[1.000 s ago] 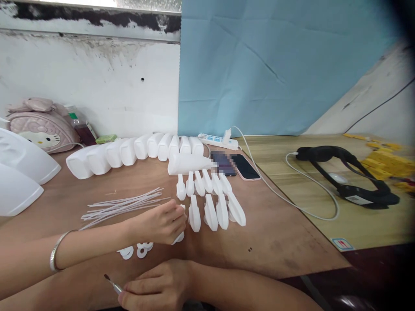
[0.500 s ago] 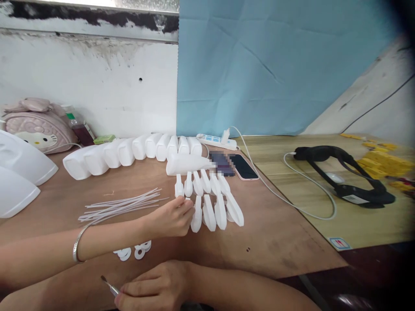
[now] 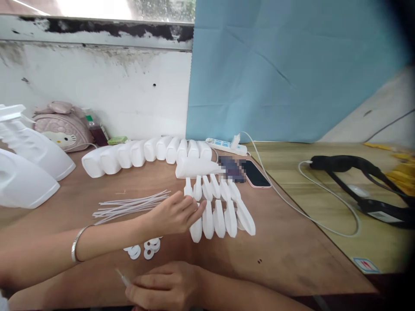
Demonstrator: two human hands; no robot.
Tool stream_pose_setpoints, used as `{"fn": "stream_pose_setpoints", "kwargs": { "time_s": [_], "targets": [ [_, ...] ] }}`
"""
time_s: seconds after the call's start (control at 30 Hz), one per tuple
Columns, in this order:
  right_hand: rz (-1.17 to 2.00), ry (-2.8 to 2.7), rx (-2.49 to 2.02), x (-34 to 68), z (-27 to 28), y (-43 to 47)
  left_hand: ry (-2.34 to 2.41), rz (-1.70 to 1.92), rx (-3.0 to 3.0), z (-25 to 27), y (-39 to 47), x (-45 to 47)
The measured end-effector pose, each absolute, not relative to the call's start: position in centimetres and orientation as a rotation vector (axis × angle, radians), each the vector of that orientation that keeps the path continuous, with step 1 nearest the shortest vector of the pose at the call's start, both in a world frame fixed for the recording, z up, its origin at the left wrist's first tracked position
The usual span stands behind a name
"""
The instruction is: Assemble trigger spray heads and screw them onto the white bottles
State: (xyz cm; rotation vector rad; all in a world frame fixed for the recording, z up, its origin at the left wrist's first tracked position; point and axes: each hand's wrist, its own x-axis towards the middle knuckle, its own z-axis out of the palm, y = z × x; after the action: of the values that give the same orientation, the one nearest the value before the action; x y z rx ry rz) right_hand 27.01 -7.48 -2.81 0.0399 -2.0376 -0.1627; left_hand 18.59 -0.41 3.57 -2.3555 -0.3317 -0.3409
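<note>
My left hand (image 3: 178,211), with a silver bangle at the wrist, is over the left end of two rows of narrow-necked white plastic pieces (image 3: 219,220). Its fingers are curled and the fingertips are hidden, so what they hold cannot be seen. Just under it, the lower part of one white piece (image 3: 196,231) shows. Lower down, my right hand (image 3: 165,285) is closed around a slim metal tool (image 3: 123,278), its thin tip pointing up and left, blurred now. Between the arms lie several flat white rings (image 3: 149,249).
Thin white strips (image 3: 129,206) lie behind my left forearm. White bottle-like containers (image 3: 125,155) line the back, and larger white ones (image 3: 26,177) stand left. A phone (image 3: 256,173), a power strip (image 3: 227,146) and a white cable (image 3: 292,207) are right, beside a black headset (image 3: 350,164).
The view has shifted, so everything sits farther right. My left hand has moved slightly up and left against the rows, and the leftmost front piece now shows below it. My right hand keeps the tool.
</note>
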Motion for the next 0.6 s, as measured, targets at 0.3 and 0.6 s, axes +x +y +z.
{"fn": "stream_pose_setpoints", "kwargs": {
  "time_s": [0.3, 0.6],
  "targets": [
    [-0.292, -2.298, -0.540, 27.2, -3.1, -6.8, -1.521, -0.551, -1.796, 4.5, 1.8, 1.8],
    [-0.322, -2.388, -0.794, 26.4, -4.5, -6.5, -2.133, -0.872, -1.125, -0.6, 0.4, -15.3]
  ]
}}
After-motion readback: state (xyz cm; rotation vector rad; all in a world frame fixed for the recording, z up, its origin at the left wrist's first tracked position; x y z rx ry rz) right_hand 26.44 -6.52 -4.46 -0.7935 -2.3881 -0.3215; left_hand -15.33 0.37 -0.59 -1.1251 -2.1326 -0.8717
